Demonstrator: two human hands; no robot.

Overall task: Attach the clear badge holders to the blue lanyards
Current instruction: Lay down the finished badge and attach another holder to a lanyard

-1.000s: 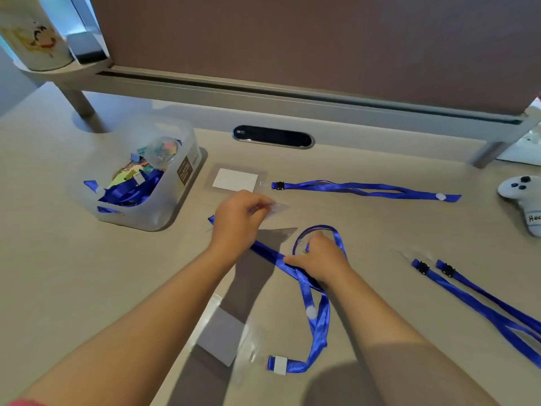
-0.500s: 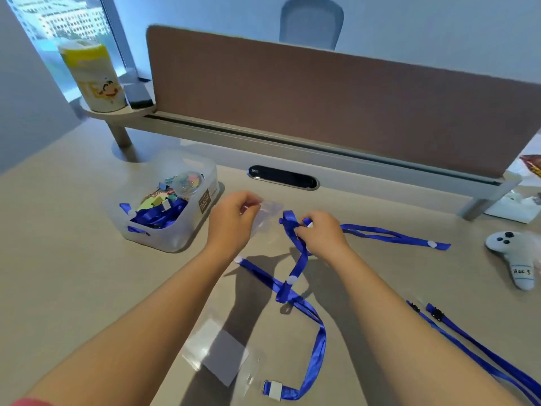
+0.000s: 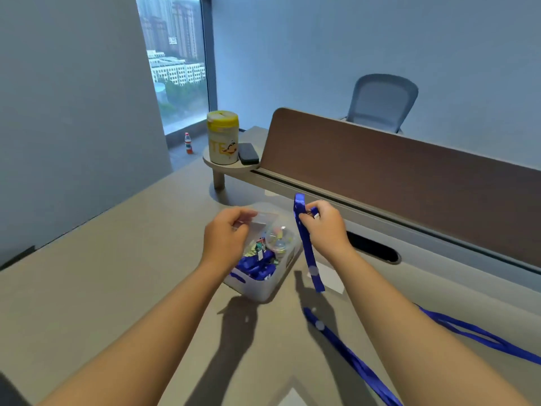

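Observation:
My left hand (image 3: 227,234) pinches a clear badge holder (image 3: 265,222) by its top edge, raised above the desk over the plastic bin. Close to its right, my right hand (image 3: 323,225) pinches the clip end of a blue lanyard (image 3: 307,253), whose strap loops up over my fingers and hangs down to the desk, trailing toward the lower right. The holder and the clip are a short gap apart. Another blue lanyard (image 3: 480,336) lies on the desk at the right, and a badge holder with a white card (image 3: 332,278) lies flat behind the hanging strap.
A translucent bin (image 3: 263,290) of blue lanyards and coloured clips stands under my hands. A brown divider panel (image 3: 409,183) runs along the desk's back edge, with a cable slot (image 3: 373,249) in front. A yellow-lidded canister (image 3: 222,137) and a dark case (image 3: 248,153) sit on a small shelf.
Both hands have risen off the desk with the holder and the lanyard end, and moved closer together. The camera has tilted up, so the room and window have come into view.

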